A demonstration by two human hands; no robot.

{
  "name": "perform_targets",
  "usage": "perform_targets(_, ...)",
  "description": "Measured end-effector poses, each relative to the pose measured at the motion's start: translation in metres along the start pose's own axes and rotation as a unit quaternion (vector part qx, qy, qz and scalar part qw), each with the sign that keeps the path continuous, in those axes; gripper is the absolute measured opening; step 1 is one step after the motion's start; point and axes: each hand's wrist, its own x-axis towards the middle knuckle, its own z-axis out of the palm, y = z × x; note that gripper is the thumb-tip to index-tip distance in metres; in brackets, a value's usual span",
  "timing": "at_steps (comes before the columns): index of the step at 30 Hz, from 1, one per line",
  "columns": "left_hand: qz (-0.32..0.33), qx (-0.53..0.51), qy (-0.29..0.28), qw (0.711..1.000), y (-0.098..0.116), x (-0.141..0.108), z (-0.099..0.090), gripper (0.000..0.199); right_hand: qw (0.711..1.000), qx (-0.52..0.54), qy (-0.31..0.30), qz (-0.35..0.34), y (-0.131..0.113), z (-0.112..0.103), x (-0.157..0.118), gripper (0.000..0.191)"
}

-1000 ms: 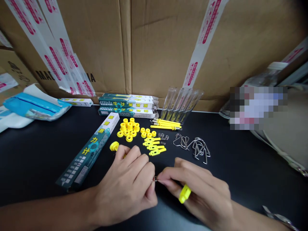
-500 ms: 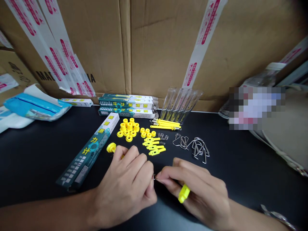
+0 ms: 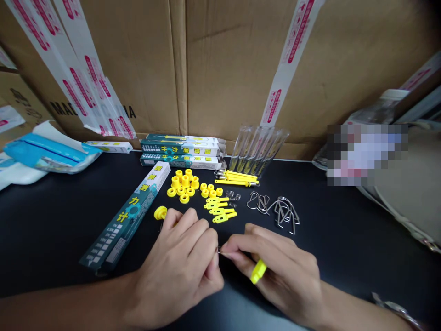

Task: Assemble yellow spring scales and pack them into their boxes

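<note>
My left hand [image 3: 186,262] is closed, knuckles up, around a part mostly hidden by the fingers. A yellow plastic cap [image 3: 160,212] sticks out beyond its index finger. Facing it, my right hand [image 3: 275,271] pinches a small metal wire end [image 3: 218,250] between thumb and index finger, right at the left fist. A yellow plastic slotted piece [image 3: 258,271] juts from under the right fingers. Beyond the hands lie several similar yellow slotted pieces [image 3: 222,211], small springs [image 3: 233,197], yellow collars [image 3: 184,181] and small yellow rings [image 3: 208,190].
Bent wire hooks [image 3: 284,211] lie right of centre. Clear tubes [image 3: 257,149] stand behind yellow rods [image 3: 237,177]. Printed boxes [image 3: 182,151] are stacked at the back, one long box [image 3: 131,209] lies left. A blue packet [image 3: 51,149], a bottle [image 3: 386,108] and cardboard [image 3: 223,69] surround the black table.
My right hand has shifted slightly left and up, with the yellow slotted piece moving along. The left hand has barely moved and keeps its grip.
</note>
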Motion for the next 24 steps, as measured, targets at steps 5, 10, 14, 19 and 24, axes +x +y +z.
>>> perform_targets(5,0.010,-0.022,-0.003,1.000,-0.001,0.000,-0.001,0.028,1.000,0.001,-0.011,0.019,0.000,-0.009,0.004,0.013)
perform_targets(10,0.024,-0.025,0.003,0.999,-0.001,0.000,-0.002,0.027,0.998,-0.022,-0.049,0.024,0.006,-0.021,0.005,0.031)
perform_targets(14,0.029,-0.032,0.004,0.999,-0.002,0.001,-0.003,0.027,0.994,0.002,-0.105,0.043,0.008,-0.021,0.001,0.036)
perform_targets(19,0.024,-0.048,-0.006,0.999,-0.003,0.001,-0.004,0.026,0.989,0.088,-0.096,0.069,0.010,-0.017,0.003,0.019)
perform_targets(24,0.035,-0.059,-0.010,0.998,-0.004,0.000,-0.001,0.026,0.989,0.119,-0.077,0.034,0.012,-0.018,0.012,0.012)
